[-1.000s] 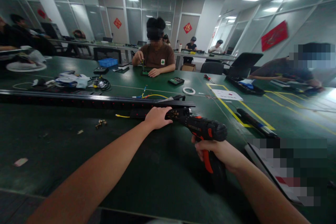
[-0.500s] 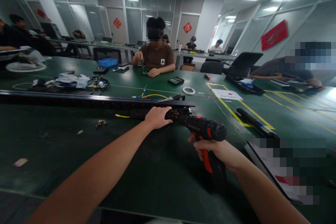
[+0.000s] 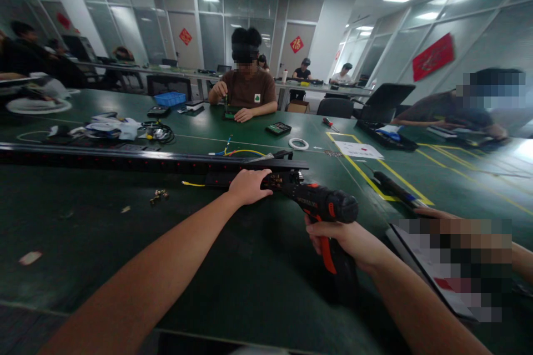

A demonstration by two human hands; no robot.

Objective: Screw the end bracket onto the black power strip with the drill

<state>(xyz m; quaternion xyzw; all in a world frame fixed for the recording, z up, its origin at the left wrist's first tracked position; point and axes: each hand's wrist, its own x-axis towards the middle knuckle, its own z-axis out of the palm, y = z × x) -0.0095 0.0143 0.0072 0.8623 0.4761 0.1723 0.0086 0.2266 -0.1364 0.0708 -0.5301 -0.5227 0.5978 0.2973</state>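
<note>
My right hand [image 3: 333, 233] is wrapped around the grip of a black and orange cordless drill [image 3: 327, 199]. The drill's nose points left at the end of a black part with small brass-coloured pieces [image 3: 275, 179]. Across that part's near side lies my left hand [image 3: 250, 186], closed on it, its fingertips partly hidden. Just behind both is a long black metal rail [image 3: 125, 160] running to the left. A yellow wire [image 3: 192, 183] with a ring terminal sticks out left of the part. Several brass screws [image 3: 159, 195] lie in a small pile farther left on the green table [image 3: 233, 288].
Behind the rail are bundled cables [image 3: 156, 132], a white ring [image 3: 298, 144] and a blue basket [image 3: 170, 99]. To the right lie a dark pen-like tool [image 3: 393, 187] and a tablet-like device [image 3: 428, 272]. A co-worker's hand [image 3: 437, 215] reaches there; another person [image 3: 250, 91] sits opposite.
A co-worker's hand and forearm have come in from the right, over the dark tool. My right index finger has drawn slightly closer to the drill's trigger. My left hand stays in place.
</note>
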